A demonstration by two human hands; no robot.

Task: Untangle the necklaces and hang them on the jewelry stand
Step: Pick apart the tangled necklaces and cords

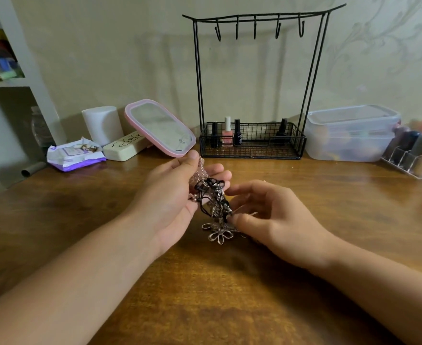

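Note:
A tangled bunch of necklaces [213, 195], black cord mixed with silver chain, hangs between my hands above the wooden table [230, 295]. A silver flower pendant [218, 232] dangles at its bottom. My left hand [172, 195] holds the top of the bunch, thumb pressed on a chain. My right hand [267, 215] pinches the lower part of the tangle with thumb and fingertips. The black wire jewelry stand [257, 21] rises at the back, and its several hooks are bare.
Nail polish bottles [227, 131] stand in the stand's wire basket. A pink-framed mirror [160, 128], a white roll, a cream case and a wipes pack [75, 154] lie left of it. A plastic box [352, 133] and a lipstick organizer [416, 155] sit at the right.

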